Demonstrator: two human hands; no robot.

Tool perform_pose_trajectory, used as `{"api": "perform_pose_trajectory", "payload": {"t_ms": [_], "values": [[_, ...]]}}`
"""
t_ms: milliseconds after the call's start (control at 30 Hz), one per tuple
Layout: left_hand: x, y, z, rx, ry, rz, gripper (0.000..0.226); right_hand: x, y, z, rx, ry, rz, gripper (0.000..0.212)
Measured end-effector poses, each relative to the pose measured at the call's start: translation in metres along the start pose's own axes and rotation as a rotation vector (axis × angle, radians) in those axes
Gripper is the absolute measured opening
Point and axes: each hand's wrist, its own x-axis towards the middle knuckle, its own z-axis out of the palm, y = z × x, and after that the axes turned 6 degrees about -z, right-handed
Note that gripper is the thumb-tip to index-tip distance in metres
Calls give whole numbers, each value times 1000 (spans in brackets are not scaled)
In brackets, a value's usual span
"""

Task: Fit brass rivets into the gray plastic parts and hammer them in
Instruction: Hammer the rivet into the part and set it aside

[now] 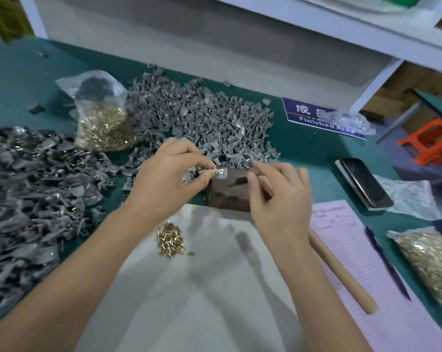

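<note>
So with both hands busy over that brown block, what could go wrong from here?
1. The left hand pinches a small gray part at its fingertips over the brown block; the grip looks slight, so the part could slip into the unsorted gray pile behind it.
2. The loose rivets lie beside the left forearm on the white cloth; a sweep could scatter them.
3. The hammer handle lies under the right wrist and might get knocked.

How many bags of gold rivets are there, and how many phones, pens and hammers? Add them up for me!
Bags of gold rivets: 2, one at the back left, one at the right edge
Phones: 1
Pens: 1
Hammers: 1, only its wooden handle shows clearly
Total: 5
</note>
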Motion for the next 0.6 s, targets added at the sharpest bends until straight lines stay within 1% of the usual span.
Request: {"api": "perform_pose_trajectory", "payload": {"t_ms": [67, 167, 333, 433, 500, 600], "values": [[-8, 2, -16, 57, 41, 14, 14, 6, -13, 5, 215, -21, -112, 20], [-28, 0, -44, 136, 72, 24, 12, 7, -42, 21, 411, -87, -155, 19], [-78, -23, -94, 257, 118, -77, 12, -3, -102, 55, 453, -199, -278, 9], [-113, -43, -121, 343, 172, -179, 12, -8, -143, 71, 458, -355, -323, 8], [-131, -52, -134, 394, 202, -274, 14, -6, -169, 80, 454, -447, -335, 9], [-146, -59, -147, 409, 255, -394, 16, 0, -199, 93, 449, -489, -304, 10]]}}
